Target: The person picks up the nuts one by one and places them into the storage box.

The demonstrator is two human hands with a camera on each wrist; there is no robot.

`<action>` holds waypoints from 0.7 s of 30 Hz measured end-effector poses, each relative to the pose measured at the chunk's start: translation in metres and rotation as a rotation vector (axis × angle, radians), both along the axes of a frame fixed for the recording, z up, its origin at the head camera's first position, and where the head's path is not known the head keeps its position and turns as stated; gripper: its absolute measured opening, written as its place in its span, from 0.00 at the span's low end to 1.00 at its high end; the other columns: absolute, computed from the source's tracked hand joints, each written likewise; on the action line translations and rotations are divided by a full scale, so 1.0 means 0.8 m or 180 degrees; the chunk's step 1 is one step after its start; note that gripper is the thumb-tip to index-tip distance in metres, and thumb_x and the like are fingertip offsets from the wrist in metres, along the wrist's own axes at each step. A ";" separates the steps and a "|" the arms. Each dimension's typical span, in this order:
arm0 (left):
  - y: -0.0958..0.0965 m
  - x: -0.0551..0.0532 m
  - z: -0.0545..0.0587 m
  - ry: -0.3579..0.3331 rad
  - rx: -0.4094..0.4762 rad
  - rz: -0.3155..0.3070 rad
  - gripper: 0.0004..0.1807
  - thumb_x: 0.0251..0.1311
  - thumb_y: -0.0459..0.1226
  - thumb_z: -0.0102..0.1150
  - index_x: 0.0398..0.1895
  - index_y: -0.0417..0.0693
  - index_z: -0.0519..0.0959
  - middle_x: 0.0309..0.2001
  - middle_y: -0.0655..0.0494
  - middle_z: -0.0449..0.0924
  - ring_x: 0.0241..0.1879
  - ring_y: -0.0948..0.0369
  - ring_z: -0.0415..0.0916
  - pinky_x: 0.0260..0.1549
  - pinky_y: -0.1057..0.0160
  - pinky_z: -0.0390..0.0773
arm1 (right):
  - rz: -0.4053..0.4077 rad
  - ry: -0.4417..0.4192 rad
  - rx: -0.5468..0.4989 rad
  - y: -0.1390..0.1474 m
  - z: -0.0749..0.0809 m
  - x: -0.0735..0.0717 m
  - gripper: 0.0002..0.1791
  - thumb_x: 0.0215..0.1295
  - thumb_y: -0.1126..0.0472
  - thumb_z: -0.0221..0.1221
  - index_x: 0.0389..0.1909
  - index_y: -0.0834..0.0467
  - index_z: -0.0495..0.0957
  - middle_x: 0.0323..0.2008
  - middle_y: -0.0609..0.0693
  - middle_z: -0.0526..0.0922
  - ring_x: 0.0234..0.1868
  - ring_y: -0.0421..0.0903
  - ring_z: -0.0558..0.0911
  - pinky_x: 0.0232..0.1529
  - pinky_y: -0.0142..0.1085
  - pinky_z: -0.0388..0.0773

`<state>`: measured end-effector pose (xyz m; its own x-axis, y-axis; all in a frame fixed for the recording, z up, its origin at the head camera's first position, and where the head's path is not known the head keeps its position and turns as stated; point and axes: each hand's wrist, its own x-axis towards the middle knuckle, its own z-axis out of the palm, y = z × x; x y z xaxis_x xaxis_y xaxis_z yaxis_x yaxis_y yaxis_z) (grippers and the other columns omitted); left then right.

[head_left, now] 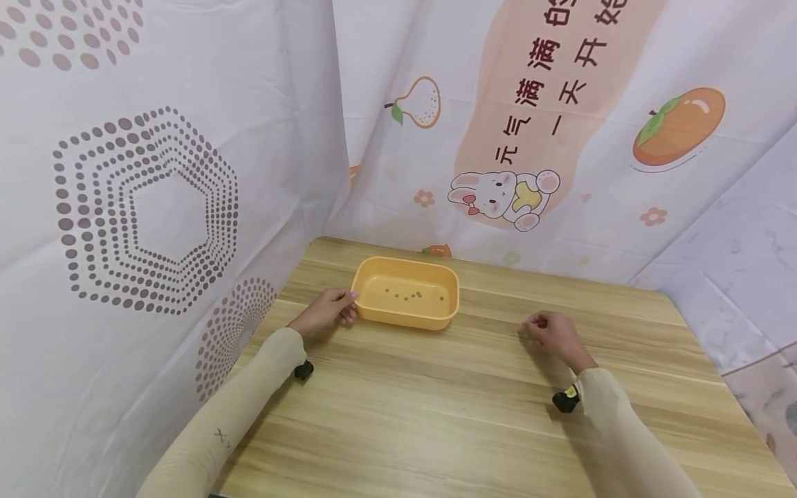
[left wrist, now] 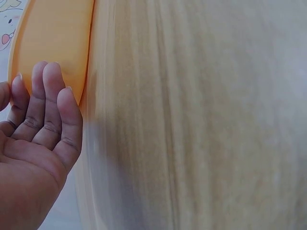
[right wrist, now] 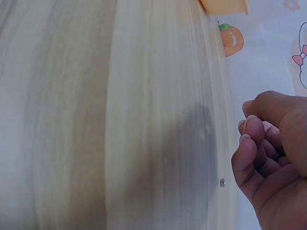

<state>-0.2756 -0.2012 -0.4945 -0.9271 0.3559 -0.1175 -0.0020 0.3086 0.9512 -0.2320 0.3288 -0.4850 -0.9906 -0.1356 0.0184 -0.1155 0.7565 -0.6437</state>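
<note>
A rectangular yellow-orange plastic tray [head_left: 407,320] stands towards the back left of the table, several small dark pieces [head_left: 418,295] scattered on its floor. At its left end my left hand [head_left: 326,309] pinches the rim between thumb and forefinger. In the left wrist view the other fingers [left wrist: 68,115] extend along the tray's outer side. To the right of the tray, my right hand [head_left: 554,335] is just over the table, fingers loosely bent, with nothing visible between thumb and fingertips. A tiny shiny metal piece [right wrist: 222,182] shows beside it in the right wrist view.
The wood-grain table [head_left: 398,408] reaches to printed cloth hangings behind it. A white cloth [head_left: 149,207] with dotted patterns hangs close along the left side, beside the left arm. Another pale cloth [head_left: 735,256] hangs at the right.
</note>
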 end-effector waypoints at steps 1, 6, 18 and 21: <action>0.000 0.000 0.000 0.0000 -0.0002 0.0002 0.22 0.81 0.48 0.47 0.43 0.36 0.78 0.37 0.46 0.82 0.34 0.55 0.79 0.37 0.59 0.83 | 0.0002 0.0014 0.0002 -0.001 0.000 0.000 0.11 0.76 0.59 0.59 0.44 0.64 0.84 0.34 0.54 0.86 0.28 0.46 0.81 0.26 0.35 0.80; 0.001 0.000 0.000 -0.0001 0.0000 0.0015 0.22 0.81 0.48 0.47 0.43 0.35 0.78 0.36 0.46 0.81 0.34 0.55 0.79 0.37 0.59 0.83 | 0.0017 0.0052 0.0013 -0.005 -0.001 -0.003 0.12 0.76 0.58 0.59 0.43 0.63 0.84 0.36 0.55 0.86 0.28 0.45 0.82 0.27 0.35 0.80; 0.002 0.001 0.003 -0.0010 -0.0008 0.0050 0.22 0.82 0.47 0.46 0.42 0.36 0.78 0.36 0.46 0.81 0.34 0.55 0.79 0.36 0.59 0.83 | 0.0138 0.0088 -0.0011 -0.015 0.000 -0.009 0.13 0.77 0.55 0.59 0.44 0.63 0.83 0.34 0.52 0.86 0.27 0.45 0.81 0.25 0.36 0.79; 0.002 0.001 0.003 -0.0013 -0.0011 0.0053 0.22 0.82 0.47 0.46 0.42 0.36 0.78 0.36 0.46 0.81 0.34 0.55 0.79 0.36 0.60 0.83 | 0.0140 0.0095 -0.0023 -0.018 0.001 -0.010 0.13 0.77 0.56 0.59 0.44 0.63 0.83 0.33 0.53 0.86 0.27 0.46 0.81 0.25 0.36 0.79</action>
<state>-0.2747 -0.1998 -0.4921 -0.9324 0.3401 -0.1225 -0.0111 0.3118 0.9501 -0.2402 0.3142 -0.4843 -0.9827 -0.1789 0.0490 -0.1679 0.7457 -0.6448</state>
